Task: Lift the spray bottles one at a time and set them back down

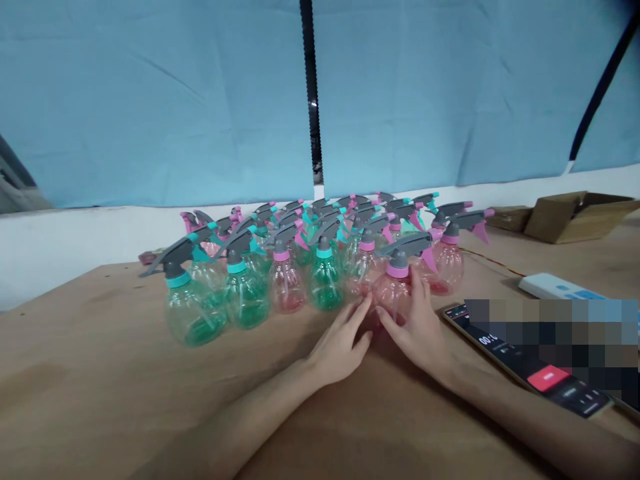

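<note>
A clear pink spray bottle with a pink collar and grey trigger head stands upright at the front right of a group of bottles. My right hand curves round its right side, thumb in front and fingers along the far side. At the bottle's lower left, my left hand has its fingers stretched out, the tips touching or very near it. Left of it stand a green spray bottle and another pink spray bottle. Several more pink and green ones fill the rows behind.
The bottles stand on a wooden table. To the right lie a phone with a lit screen and a white box-like device with a thin wire. An open cardboard box is farther back. Blue sheeting hangs behind.
</note>
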Demonstrator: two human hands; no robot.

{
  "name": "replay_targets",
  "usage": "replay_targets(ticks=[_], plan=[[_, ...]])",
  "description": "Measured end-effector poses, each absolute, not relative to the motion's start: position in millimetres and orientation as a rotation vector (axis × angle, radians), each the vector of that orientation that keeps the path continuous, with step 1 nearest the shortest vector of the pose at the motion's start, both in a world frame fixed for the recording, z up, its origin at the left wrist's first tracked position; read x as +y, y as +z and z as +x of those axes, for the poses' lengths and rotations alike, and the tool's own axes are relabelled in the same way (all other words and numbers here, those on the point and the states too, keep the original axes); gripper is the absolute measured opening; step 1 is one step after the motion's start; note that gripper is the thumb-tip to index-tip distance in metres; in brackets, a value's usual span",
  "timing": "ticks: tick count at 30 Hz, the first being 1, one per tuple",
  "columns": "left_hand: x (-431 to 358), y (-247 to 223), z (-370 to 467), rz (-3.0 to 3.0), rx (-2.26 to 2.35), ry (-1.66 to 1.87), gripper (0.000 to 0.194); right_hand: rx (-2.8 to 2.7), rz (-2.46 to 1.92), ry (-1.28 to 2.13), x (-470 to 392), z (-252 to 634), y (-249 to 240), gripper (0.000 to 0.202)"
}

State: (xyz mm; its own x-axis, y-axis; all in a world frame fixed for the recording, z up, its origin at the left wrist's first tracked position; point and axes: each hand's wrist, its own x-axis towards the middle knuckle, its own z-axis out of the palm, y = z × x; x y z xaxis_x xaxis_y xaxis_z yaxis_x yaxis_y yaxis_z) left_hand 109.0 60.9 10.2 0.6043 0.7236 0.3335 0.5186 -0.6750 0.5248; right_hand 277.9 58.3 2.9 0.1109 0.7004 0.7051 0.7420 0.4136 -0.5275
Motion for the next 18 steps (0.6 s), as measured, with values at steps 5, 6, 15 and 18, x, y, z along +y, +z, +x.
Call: replay_targets(ticks=[5,6,15,18], plan=[[55,12,100,2.672,1.131,0.393,0.046,-1.540,-1.379,-0.163,73,291,0,0.080],[54,13,98,2.707,1.134,0.349,0.043,-1.528,-1.398,-0.178,76,294,-1,0.079],[53,14,98,2.774,1.124,0.337,0.041,-1.489,-1.478,-0.231,89,302,-10,0.077],[52,13,98,2.761,1.140,0.361,0.042,-1.496,-1.509,-0.231,91,302,-13,0.079]])
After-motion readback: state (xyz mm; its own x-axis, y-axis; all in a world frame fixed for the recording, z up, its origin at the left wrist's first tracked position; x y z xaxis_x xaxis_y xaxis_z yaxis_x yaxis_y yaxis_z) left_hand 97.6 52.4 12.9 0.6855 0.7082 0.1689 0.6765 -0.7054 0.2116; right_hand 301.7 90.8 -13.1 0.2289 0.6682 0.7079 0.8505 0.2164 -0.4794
